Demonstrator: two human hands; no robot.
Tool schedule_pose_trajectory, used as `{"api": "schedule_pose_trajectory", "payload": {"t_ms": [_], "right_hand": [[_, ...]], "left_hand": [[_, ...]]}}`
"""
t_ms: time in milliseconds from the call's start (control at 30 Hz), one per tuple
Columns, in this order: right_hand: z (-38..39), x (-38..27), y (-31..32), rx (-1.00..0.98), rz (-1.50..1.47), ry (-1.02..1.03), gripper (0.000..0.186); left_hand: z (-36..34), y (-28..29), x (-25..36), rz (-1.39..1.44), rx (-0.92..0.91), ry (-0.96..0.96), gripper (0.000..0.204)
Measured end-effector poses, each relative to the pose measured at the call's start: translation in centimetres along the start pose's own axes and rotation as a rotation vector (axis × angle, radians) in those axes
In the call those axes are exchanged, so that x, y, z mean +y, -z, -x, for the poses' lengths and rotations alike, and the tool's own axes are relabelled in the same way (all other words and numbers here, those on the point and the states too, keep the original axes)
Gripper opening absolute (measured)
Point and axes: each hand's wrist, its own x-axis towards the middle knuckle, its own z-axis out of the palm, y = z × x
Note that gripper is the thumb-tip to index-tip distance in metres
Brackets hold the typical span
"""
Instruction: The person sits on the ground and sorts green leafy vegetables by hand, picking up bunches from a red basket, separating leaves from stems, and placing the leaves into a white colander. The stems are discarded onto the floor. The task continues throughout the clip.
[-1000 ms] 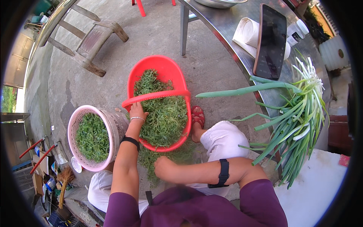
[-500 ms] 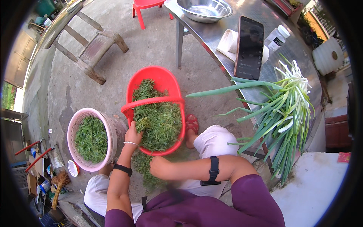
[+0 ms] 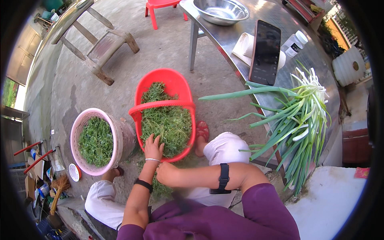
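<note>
The left hand lies palm down with its fingers spread on the near end of the heap of greens in the red basket — the grip is open, resting on the leaves rather than pinching any. The right hand sits just behind it and lower, over a small clump of greens in the lap; its fingers are curled under and out of sight, so I cannot tell whether that grip is closed on anything.

From both hands the greens lie straight ahead and a little to the right. The basket's long axis runs away from the person, its handle crossing the heap from side to side just beyond the left fingertips. The left hand is plainly the nearer one — it touches the heap, while the right is apart from the basket's rim.

Just left of the basket, near the left wrist, stands a pink basket holding more greens. To the right, well apart from either hand, a bundle of spring onions lies on the steel bench, with a phone propped upright and a metal bowl farther back.
</note>
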Motion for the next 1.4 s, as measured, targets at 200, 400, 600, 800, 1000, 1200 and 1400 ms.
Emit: {"api": "schedule_pose_trajectory", "payload": {"t_ms": [200,400,600,800,1000,1200,1400], "right_hand": [[-0.5,0.1,0.0,-0.092,0.024,0.025,0.018],[-0.2,1.0,0.5,-0.041,-0.093,-0.023,0.019],[0.2,2.4,2.0,0.134,-0.092,-0.002,0.018],[1.2,4.1,3.8,0.278,-0.242,-0.144,0.015],[1.7,5.5,4.1,0.319,-0.232,-0.388,0.024],[1.3,5.2,4.5,0.701,-0.798,-0.301,0.030],[0.8,5.2,5.5,0.772,-1.534,-0.224,0.035]], "left_hand": [[-0.5,2.3,1.3,0.048,0.028,-0.009,0.027],[1.1,2.9,1.2,0.137,0.134,-0.011,0.030],[1.8,4.0,0.9,0.424,0.187,0.064,0.032],[2.0,6.2,2.4,0.897,0.340,0.184,0.023],[1.7,8.4,4.0,0.945,0.304,0.097,0.026],[1.8,11.0,5.0,1.163,0.453,0.093,0.031],[1.5,12.2,6.1,1.123,0.517,0.085,0.032]]}}
